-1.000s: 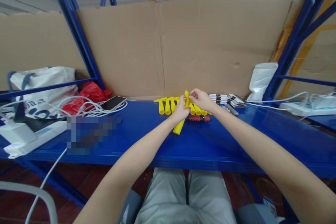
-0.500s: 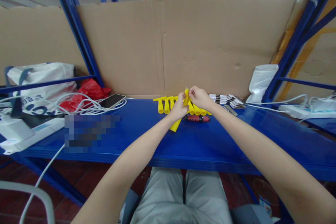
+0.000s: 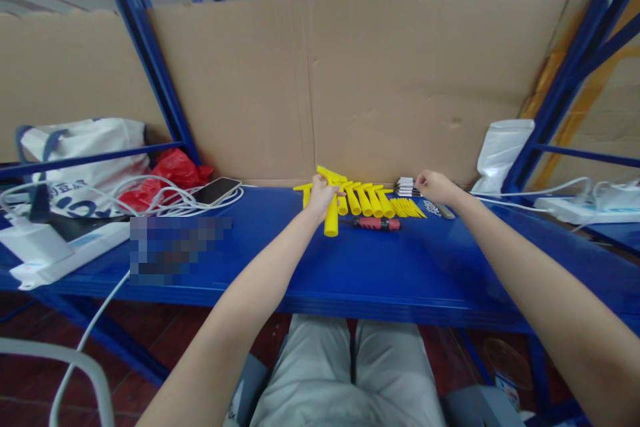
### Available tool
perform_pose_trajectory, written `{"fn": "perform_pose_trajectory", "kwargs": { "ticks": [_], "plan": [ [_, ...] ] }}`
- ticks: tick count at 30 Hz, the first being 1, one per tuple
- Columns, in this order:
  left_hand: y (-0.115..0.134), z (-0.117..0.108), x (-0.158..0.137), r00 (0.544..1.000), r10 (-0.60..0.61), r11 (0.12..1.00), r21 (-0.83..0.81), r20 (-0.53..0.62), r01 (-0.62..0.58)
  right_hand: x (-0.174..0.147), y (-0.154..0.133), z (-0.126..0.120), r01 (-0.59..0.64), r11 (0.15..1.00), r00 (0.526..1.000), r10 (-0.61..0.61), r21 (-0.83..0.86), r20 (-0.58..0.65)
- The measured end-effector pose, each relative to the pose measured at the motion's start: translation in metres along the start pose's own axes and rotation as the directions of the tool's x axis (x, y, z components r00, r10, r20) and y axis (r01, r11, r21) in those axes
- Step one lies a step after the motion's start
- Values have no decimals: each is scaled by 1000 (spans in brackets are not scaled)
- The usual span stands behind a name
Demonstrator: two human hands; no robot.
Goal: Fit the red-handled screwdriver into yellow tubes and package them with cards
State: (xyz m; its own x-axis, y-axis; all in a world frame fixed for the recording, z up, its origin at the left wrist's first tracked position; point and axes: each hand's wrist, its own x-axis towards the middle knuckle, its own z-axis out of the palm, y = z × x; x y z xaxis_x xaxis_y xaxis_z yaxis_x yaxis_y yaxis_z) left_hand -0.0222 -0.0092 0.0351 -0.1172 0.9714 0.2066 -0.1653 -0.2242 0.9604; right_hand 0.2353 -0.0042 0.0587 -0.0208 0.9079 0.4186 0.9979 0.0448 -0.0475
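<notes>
My left hand (image 3: pixel 321 197) is wrapped round a yellow T-shaped plastic handle (image 3: pixel 331 221). The handle's round lower end points toward me and its crosspiece shows above my fingers. To the right, my right hand (image 3: pixel 434 185) hovers over small metal pieces (image 3: pixel 431 208) and a flat grey tool (image 3: pixel 445 211). Its fingers are pressed together; whether something small is between them I cannot make out. Several more yellow T-shaped handles (image 3: pixel 367 202) lie in a row behind and beside my left hand. A red-and-black screwdriver (image 3: pixel 376 223) rests in front of them.
Thin yellow pieces (image 3: pixel 407 207) and white-and-black packets (image 3: pixel 405 187) lie right of the handles. A phone (image 3: pixel 219 191), white cables (image 3: pixel 167 203), a red bag (image 3: pixel 177 170) and a power strip (image 3: pixel 75 257) occupy the left. Cardboard (image 3: pixel 385 80) stands along the back.
My right hand has left the yellow handle and moved right, over the small metal pieces. My left hand has shifted slightly left, still gripping the handle, which now stands straighter.
</notes>
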Motion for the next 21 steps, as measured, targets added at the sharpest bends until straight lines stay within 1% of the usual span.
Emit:
{"fn": "perform_pose_trajectory", "kwargs": {
  "ticks": [3,4,6,8,12,17,21],
  "plan": [
    [-1,0,1,1000,-21,1000,-11,-9,21,-6,28,10,-78,995,996,80,-64,33],
    [-1,0,1,999,-33,999,-9,-17,33,-9,35,14,-93,994,994,97,-62,53],
    [-2,0,3,998,-59,998,-2,-34,59,-15,44,23,-124,991,988,127,-47,84],
    [-2,-1,4,996,-79,997,3,-35,79,-19,50,31,-137,990,987,139,-28,82],
    [0,-2,5,995,-99,995,5,21,99,-21,53,41,-141,989,989,143,-49,31],
    [6,0,1,980,-164,986,-14,111,167,-24,49,43,-166,983,986,166,-76,-2],
    [11,11,-7,963,-193,980,-15,191,199,-24,45,47,-223,975,975,223,-15,-2]
  ]
}}
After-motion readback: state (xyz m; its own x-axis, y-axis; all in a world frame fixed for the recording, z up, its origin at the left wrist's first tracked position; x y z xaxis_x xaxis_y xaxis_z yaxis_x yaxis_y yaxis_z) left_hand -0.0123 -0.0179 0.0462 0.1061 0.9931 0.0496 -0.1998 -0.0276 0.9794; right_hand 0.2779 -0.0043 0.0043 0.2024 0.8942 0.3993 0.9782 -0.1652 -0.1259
